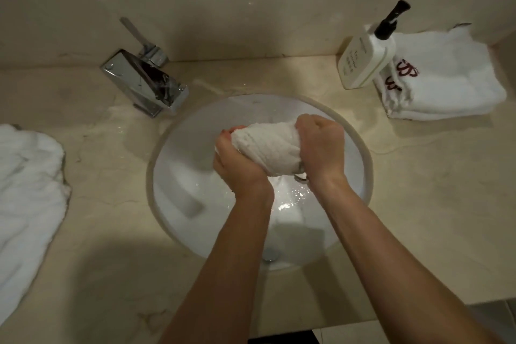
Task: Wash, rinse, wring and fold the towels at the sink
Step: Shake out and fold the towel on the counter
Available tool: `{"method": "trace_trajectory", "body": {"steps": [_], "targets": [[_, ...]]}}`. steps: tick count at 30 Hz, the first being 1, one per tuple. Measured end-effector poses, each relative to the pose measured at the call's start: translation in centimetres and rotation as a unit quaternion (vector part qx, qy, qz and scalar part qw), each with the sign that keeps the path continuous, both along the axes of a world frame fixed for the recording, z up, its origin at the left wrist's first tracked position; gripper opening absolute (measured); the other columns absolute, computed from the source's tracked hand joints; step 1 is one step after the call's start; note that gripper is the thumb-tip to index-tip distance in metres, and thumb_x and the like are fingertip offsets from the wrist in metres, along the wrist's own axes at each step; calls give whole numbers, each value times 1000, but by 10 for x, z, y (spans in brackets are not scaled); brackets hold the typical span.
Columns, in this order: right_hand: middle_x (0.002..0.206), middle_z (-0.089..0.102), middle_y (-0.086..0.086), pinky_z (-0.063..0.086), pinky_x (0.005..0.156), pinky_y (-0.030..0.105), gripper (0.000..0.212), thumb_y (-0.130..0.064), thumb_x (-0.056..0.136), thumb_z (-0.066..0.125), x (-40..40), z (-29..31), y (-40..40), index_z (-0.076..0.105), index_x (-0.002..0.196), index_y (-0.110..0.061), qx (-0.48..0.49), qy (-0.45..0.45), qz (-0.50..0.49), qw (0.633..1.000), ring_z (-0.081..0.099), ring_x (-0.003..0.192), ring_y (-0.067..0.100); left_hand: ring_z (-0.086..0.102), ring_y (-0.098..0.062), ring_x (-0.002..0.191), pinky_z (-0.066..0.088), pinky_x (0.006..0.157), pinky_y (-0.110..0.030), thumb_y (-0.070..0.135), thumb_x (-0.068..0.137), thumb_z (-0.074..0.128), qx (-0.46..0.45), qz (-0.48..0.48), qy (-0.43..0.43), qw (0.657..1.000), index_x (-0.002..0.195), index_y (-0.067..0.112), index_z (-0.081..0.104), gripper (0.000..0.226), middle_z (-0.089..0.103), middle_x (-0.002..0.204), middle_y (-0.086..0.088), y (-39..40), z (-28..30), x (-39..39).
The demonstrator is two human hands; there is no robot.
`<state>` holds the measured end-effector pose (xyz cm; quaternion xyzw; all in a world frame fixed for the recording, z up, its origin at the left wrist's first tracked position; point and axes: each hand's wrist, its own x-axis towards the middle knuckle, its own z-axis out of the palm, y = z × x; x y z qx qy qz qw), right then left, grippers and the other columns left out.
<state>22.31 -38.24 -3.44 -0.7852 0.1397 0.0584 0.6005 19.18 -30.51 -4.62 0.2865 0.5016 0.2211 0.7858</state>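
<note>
- We've got the left hand (237, 159) curled tight round one end of the wet towel (268, 148), fingers wrapped over it.
- The right hand (321, 145) clamps the other end in a closed fist, knuckles up.
- The towel is bunched into a thick roll between the two fists, held over the middle of the sink (178, 131), clear of the bowl's wall on every side.
- There's open bowl all round the hands, more of it on the left and toward us; the rim sits well apart from both wrists.
- Wet glints shine on the bowl floor below the towel, and the drain (269, 255) shows near the front edge between the forearms.
- The tap (148, 84) stands on the counter (418, 190) behind and left of the bowl, its spout angled toward the rim, well apart from the hands.
- At back right, a soap bottle (365, 58) with a black pump stands just beside, perhaps touching, a folded stack of towels (444, 84) with red stitching.
- A loose heap of white cloth (28, 190) lies at the counter's left edge.
- The counter is pale veined stone, wet near the tap, with a matching splashback behind.
</note>
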Motion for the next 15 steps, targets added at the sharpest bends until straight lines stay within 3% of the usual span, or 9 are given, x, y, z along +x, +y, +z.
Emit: {"method": "trace_trajectory", "body": {"steps": [3, 6, 11, 15], "targets": [[49, 21, -8, 19, 49, 29, 45, -14, 84, 53, 4, -1, 1, 26, 48, -21, -23, -33, 14, 999, 20, 51, 12, 59, -20, 68, 47, 52, -23, 24, 86, 53, -27, 8, 21, 999, 75, 15, 59, 15, 56, 80, 0, 1, -4, 1], [51, 23, -3, 19, 50, 30, 40, -16, 83, 52, 2, -2, 4, 28, 51, -19, -32, -46, 21, 998, 22, 53, 14, 57, -17, 61, 45, 51, -22, 23, 87, 51, -28, 12, 16, 999, 64, 18, 58, 25, 56, 65, 5, 3, -5, 2], [51, 26, -7, 22, 51, 30, 34, -22, 76, 48, 0, 0, 5, 29, 48, -23, 16, -48, 14, 999, 25, 52, 11, 58, -16, 60, 46, 53, -23, 19, 89, 50, 34, -5, 4, 999, 65, 14, 62, 27, 58, 64, 3, 7, 4, 3], [48, 35, -13, 28, 53, 29, 36, -23, 80, 47, -14, 24, -3, 43, 44, -27, 33, -65, 15, 997, 33, 51, 6, 60, -19, 71, 49, 68, -30, 23, 88, 50, 98, -104, -124, 982, 67, 17, 63, 25, 61, 68, 0, 18, 15, -7]]}}
